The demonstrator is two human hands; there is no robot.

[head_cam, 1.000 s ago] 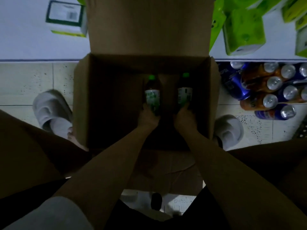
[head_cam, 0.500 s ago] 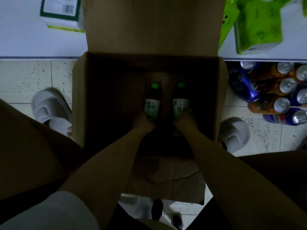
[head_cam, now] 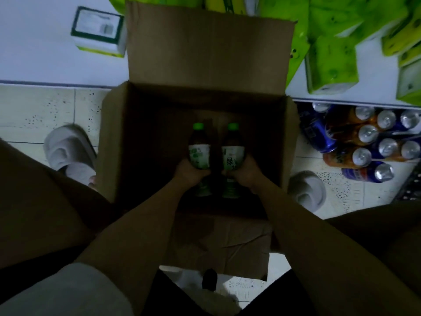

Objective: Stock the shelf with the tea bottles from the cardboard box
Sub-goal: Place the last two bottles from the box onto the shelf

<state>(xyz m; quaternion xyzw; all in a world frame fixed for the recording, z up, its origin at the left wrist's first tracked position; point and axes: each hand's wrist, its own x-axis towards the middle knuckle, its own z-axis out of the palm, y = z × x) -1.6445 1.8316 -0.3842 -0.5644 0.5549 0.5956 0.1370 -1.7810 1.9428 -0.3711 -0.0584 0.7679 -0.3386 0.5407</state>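
Note:
An open cardboard box [head_cam: 114, 142] stands on the tiled floor between my feet, its far flap leaning up against the white shelf [head_cam: 34, 42]. Both my arms reach into it. My left hand [head_cam: 189, 173] grips a tea bottle [head_cam: 198, 153] with a green cap and a green-and-white label. My right hand [head_cam: 245, 173] grips a second, matching tea bottle [head_cam: 232, 153] beside it. The two bottles are side by side, caps pointing away from me, above the dark box floor.
A pack of blue and orange cans [head_cam: 364, 142] lies on the floor right of the box. Green packets [head_cam: 330, 62] and a small white-green carton [head_cam: 98, 33] sit on the shelf. My grey slippers [head_cam: 68, 151] flank the box.
Both hands have lifted the two bottles a little higher in the box, and my view has tilted so more of the shelf shows.

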